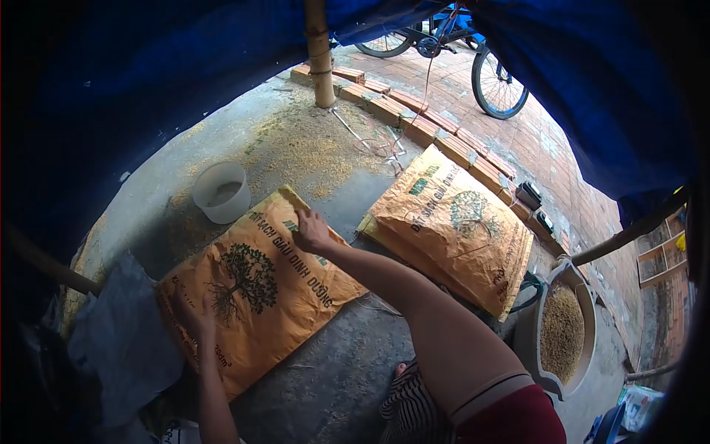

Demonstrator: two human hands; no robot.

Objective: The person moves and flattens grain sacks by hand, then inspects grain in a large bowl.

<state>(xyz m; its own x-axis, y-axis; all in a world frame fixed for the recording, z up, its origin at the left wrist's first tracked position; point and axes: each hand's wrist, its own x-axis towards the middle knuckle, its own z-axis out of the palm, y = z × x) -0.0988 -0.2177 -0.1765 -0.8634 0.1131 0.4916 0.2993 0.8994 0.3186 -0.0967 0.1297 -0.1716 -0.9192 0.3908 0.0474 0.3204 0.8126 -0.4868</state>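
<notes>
My right hand (312, 231) lies flat on the upper edge of an orange sack (259, 288), fingers spread and the grip open, clamped on nothing. My left hand (196, 312) presses palm-down on the lower left part of the same sack, its grip open too, fingers splayed over the printed tree. The sack lies flat on the concrete floor (347, 370), tilted so that one corner points away from me toward a white plastic bucket (222, 192), which stands just beside that corner. A grey sheet (122, 337) lies crumpled to the left of the sack, its edge near my left hand.

A second orange sack (452, 229) lies to the right, well apart from my hands, stacked on another one whose edge shows beneath it. Scattered husks (299, 148) cover the floor beyond the bucket, around the foot of a bamboo post (319, 52). A row of bricks (436, 133) runs diagonally behind the sacks, and a bicycle (473, 59) stands on the paving past them. At the right, a grey basin (562, 329) holds a heap of grain. A blue tarpaulin (148, 74) hangs overhead.
</notes>
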